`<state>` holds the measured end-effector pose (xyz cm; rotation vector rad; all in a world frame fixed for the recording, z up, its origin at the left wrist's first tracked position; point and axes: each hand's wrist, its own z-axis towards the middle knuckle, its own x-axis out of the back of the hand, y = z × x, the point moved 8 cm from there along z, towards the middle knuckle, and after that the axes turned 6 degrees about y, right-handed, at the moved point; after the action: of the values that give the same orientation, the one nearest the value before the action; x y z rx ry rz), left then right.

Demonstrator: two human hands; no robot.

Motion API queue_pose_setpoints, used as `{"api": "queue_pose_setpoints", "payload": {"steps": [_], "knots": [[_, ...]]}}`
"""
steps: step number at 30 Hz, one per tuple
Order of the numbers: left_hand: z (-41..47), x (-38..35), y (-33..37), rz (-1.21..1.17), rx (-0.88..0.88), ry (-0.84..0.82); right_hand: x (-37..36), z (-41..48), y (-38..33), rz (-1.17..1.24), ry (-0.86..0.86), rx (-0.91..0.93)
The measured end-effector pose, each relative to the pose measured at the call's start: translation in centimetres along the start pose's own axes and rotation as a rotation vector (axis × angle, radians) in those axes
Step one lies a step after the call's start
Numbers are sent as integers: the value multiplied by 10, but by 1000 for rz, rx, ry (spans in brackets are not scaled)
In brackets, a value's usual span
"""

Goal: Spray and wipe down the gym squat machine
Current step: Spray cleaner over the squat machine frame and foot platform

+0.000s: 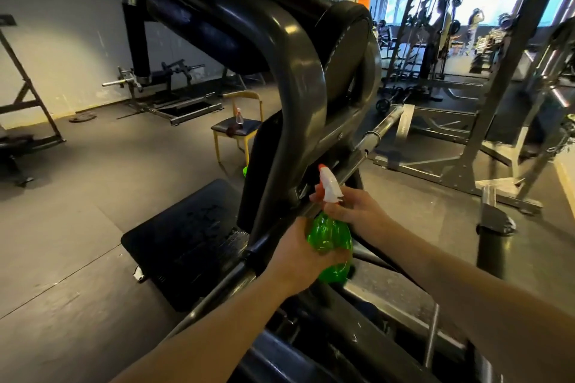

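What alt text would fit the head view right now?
Two hands hold a green spray bottle before the black squat machine: the left hand grips its body, the right hand its neck below the white trigger head. A yellow-framed chair stands behind.

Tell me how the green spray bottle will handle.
The green spray bottle looks like thin translucent plastic, so probably light and squeezable. Its rounded body, held by the left hand, could slip if wet; the right hand at the neck likely steadies it.
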<state>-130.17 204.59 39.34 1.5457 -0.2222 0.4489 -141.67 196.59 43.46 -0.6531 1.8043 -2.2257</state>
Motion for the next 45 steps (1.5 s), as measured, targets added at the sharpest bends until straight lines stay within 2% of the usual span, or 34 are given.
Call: {"api": "queue_pose_setpoints", "payload": {"steps": [5,12,15,19,25,30,36,45], "knots": [[17,4,19,-27,-30,72,12,16,-18,28,24,84],[51,32,80,-59,-211,167,25,59,-75,175,-35,121],[60,42,90,-66,-211,169,30,69,-87,187,21,172],[62,53,105,-49,-244,190,32,77,-100,266,12,210],[71,77,144,-16,-326,204,33,91,-154,193,-42,309],[81,106,160,-37,-282,214,21,105,-196,76,-88,343],[84,136,171,23,-230,170,13,118,-217,57,-74,363],[84,175,177,-1,-231,258,-15,126,-255,28,-132,368]]}}
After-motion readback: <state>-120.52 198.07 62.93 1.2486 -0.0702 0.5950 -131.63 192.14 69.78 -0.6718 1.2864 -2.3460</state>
